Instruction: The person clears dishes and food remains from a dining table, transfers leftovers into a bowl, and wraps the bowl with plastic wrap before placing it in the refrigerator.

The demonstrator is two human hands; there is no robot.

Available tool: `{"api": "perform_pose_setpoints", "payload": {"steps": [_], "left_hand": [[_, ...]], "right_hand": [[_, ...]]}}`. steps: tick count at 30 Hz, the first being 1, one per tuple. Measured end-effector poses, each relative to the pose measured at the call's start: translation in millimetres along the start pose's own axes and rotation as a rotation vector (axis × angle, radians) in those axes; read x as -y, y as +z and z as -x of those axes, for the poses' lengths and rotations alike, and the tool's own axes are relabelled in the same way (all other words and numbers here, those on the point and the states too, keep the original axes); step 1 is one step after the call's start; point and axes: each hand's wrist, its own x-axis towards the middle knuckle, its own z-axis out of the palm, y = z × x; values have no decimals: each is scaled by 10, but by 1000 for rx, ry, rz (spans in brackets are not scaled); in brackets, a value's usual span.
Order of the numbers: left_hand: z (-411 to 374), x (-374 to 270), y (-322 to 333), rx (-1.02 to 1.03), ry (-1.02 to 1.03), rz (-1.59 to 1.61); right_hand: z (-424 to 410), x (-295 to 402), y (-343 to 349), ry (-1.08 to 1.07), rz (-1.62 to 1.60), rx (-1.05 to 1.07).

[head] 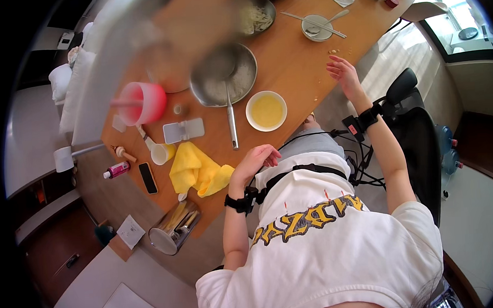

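Observation:
My left hand (258, 161) rests by the table's edge with fingers loosely bent and nothing in it, right of a crumpled yellow cloth (195, 169). Beyond the table's edge, my right hand (342, 74) is raised empty, its fingers apart. Between the two, a white bowl of yellow liquid (267, 111) stands on the wooden table. A metal ladle (232, 125) leans in a steel pan (243, 85), its handle towards me. Farther off, a small bowl (316, 32) has chopsticks (327, 29) and a spoon across it.
To the left are a pink container (154, 102), a clear plastic box (183, 130), a yellow cup (163, 153), a phone (148, 178) and a bottle (117, 170). A metal utensil holder (164, 240) is at the near corner. Cables (358, 165) hang beside a black chair (421, 145). A blur hides the far left tabletop.

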Motion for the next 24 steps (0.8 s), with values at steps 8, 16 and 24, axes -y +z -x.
{"api": "perform_pose_setpoints", "payload": {"steps": [8, 16, 24], "left_hand": [[-566, -570, 325, -360, 167, 302], [-1374, -1611, 542, -243, 262, 278], [-2118, -2498, 449, -360, 414, 365]], "right_hand": [[-1041, 235, -430, -460, 751, -420], [-1279, 364, -383, -626, 1451, -290], [-1460, 459, -386, -697, 1578, -74]]}}
